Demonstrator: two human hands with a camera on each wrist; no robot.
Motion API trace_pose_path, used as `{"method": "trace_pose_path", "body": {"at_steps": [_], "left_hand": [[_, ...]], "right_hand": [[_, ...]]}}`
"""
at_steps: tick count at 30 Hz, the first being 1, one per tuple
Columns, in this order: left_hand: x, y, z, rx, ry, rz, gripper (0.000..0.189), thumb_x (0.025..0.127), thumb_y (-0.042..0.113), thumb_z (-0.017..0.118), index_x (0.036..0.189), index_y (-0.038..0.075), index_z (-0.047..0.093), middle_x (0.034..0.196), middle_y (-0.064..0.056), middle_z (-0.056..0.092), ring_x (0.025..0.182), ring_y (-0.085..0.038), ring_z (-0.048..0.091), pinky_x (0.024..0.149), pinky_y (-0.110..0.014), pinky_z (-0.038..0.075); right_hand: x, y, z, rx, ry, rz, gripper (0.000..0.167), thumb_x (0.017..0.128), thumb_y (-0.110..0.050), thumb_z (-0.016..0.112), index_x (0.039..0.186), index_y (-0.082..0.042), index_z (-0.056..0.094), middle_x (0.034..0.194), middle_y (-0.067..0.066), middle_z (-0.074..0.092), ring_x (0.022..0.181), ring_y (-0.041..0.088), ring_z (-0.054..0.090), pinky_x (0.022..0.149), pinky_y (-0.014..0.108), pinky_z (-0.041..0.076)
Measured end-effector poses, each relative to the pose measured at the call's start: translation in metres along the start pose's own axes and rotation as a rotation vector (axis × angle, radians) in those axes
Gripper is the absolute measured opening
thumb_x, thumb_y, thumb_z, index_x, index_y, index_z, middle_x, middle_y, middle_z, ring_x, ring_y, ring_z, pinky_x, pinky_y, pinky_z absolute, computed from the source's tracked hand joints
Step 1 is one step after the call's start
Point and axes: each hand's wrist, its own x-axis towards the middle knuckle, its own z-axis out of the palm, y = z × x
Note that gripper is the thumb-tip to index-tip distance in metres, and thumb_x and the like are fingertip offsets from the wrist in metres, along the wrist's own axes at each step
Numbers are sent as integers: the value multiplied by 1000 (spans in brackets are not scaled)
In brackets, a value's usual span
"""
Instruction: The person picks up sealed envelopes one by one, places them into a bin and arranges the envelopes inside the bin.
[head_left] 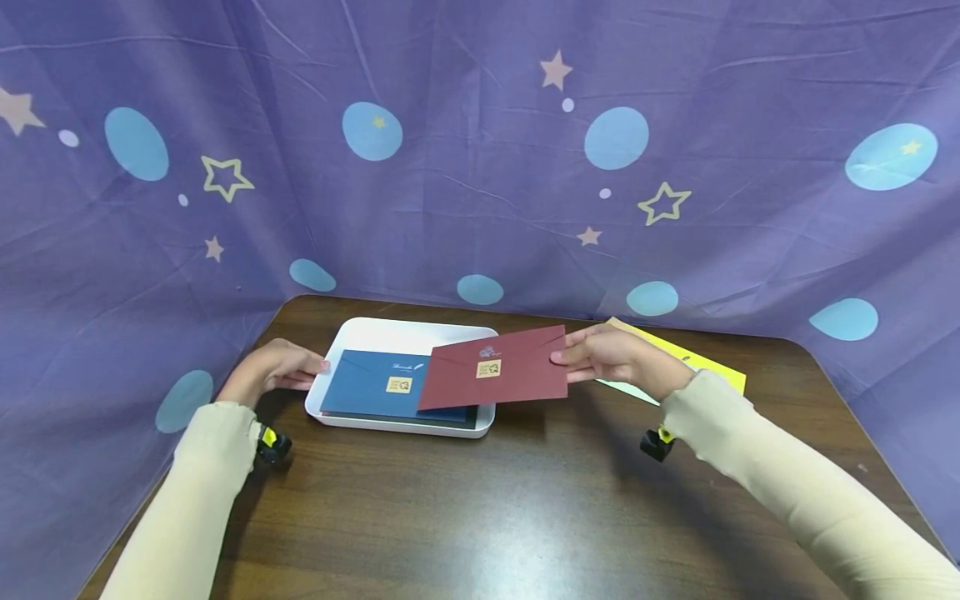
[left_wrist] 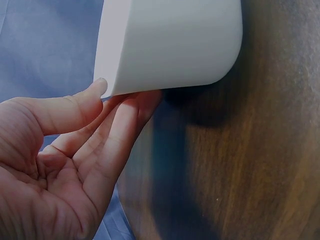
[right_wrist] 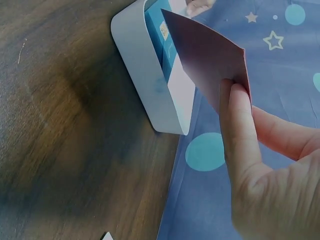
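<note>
A dark red envelope (head_left: 517, 375) with a small tan label is pinched at its right edge by my right hand (head_left: 611, 360), thumb on top and fingers beneath. Its left part overlaps a blue envelope (head_left: 367, 387) that lies in a white tray (head_left: 390, 333). In the right wrist view the red envelope (right_wrist: 210, 60) slants above the tray's near end (right_wrist: 145, 75). At the tray's left end, my left hand (head_left: 288, 365) grips the rim; the left wrist view has the thumb on the rim and fingers under the tray wall (left_wrist: 180, 45).
Behind my right hand lie a yellow envelope (head_left: 712, 371) and a pale green one (head_left: 630, 389), partly covered by that hand. Under the blue envelope a dark edge shows in the tray. A purple patterned curtain (head_left: 480, 208) hangs along the back of the brown wooden table (head_left: 450, 517).
</note>
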Motion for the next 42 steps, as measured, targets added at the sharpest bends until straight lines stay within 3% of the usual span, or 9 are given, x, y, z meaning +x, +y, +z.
{"method": "trace_pose_path", "body": {"at_steps": [3, 7, 9, 11, 13, 16, 19, 35, 42], "left_hand": [[1, -1, 0, 0, 1, -1, 39, 97, 9, 66, 128, -15, 59, 72, 6, 70, 68, -4, 67, 68, -22, 63], [2, -1, 0, 2, 6, -3, 38, 97, 9, 67, 126, -14, 60, 72, 6, 69, 68, -5, 67, 68, -22, 63], [2, -1, 0, 3, 9, -3, 38, 97, 9, 67, 126, -14, 60, 72, 6, 69, 68, -5, 67, 68, -22, 63], [2, -1, 0, 2, 11, -3, 37, 97, 9, 67, 126, -14, 60, 72, 6, 69, 68, -4, 66, 68, -22, 63], [3, -2, 0, 1, 11, -1, 37, 97, 9, 67, 125, -14, 61, 72, 6, 69, 67, -4, 66, 68, -22, 63], [3, -2, 0, -1, 7, 2, 37, 97, 9, 67, 125, -14, 61, 72, 7, 69, 68, -4, 67, 69, -22, 63], [2, -2, 0, 0, 7, 2, 37, 97, 10, 67, 126, -14, 60, 72, 7, 69, 68, -4, 67, 69, -22, 63], [1, -1, -1, 8, 4, 1, 37, 97, 9, 67, 125, -15, 61, 72, 6, 69, 67, -5, 67, 67, -22, 62], [0, 2, 0, 25, 12, -11, 38, 97, 9, 67, 126, -15, 60, 73, 5, 69, 68, -5, 66, 68, -22, 62]], "right_hand": [[2, -1, 5, 1, 19, 8, 43, 102, 4, 51, 140, 15, 35, 90, -6, 71, 87, 4, 69, 78, 22, 62], [7, -1, 11, 24, 35, 2, 8, 100, 6, 52, 100, -2, 52, 84, -5, 71, 82, 5, 69, 75, 23, 63], [9, -1, 13, 37, 33, -6, 20, 100, 7, 52, 86, -7, 49, 81, -5, 70, 80, 5, 68, 74, 23, 63], [12, -1, 16, 39, 29, -13, 16, 101, 7, 51, 90, -5, 53, 82, -5, 71, 80, 5, 68, 74, 23, 63], [14, -1, 18, 34, 17, -12, 9, 101, 7, 50, 107, 4, 57, 84, -4, 71, 81, 5, 68, 75, 22, 62], [17, -1, 21, 9, -15, -7, 35, 102, 7, 47, 136, 15, 46, 89, -3, 71, 85, 7, 68, 79, 23, 62], [17, -2, 23, -18, -51, -2, 45, 102, 8, 44, 146, 18, 36, 94, -1, 68, 89, 9, 67, 84, 24, 62], [24, -5, 44, 2, -2, -14, 45, 98, 13, 44, 142, 18, 40, 92, 3, 70, 87, 12, 69, 87, 30, 63], [30, -2, 49, -6, 38, -4, 42, 96, 14, 46, 139, 17, 45, 87, 4, 71, 82, 13, 70, 79, 30, 64]]}}
